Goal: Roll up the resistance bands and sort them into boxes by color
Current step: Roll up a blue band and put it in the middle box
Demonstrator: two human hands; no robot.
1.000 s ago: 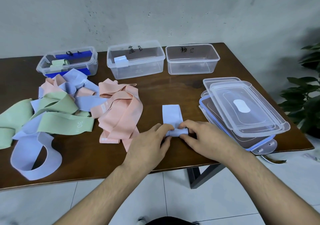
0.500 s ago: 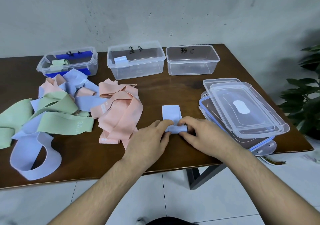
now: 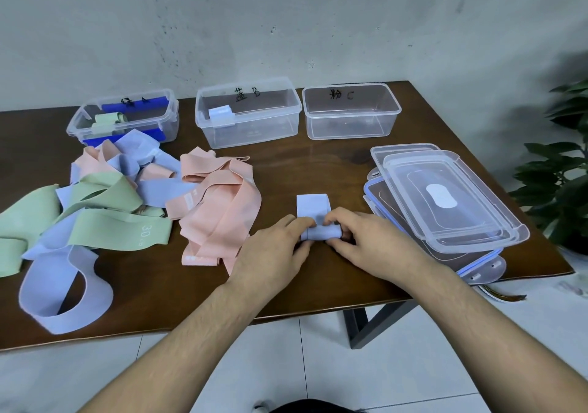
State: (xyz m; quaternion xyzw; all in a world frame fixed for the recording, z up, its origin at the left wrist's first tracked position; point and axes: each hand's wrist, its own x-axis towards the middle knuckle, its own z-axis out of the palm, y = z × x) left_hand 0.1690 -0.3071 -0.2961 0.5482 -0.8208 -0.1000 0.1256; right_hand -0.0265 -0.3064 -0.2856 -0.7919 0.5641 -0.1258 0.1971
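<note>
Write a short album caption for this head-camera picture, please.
Both hands, left and right, roll a blue band on the table.

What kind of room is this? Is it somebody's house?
Hard to tell; maybe a plain room at home or a small workroom. There is a bare, scuffed grey wall, a brown wooden table on a white tiled floor, and a leafy potted plant at the side.

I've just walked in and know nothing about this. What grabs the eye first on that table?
Two bare hands, left hand and right hand, meet at the table's near edge, rolling a pale blue band. To their left sprawls a tangle of pink, green and blue bands. Three clear boxes line the far edge; the right-hand box looks empty.
</note>
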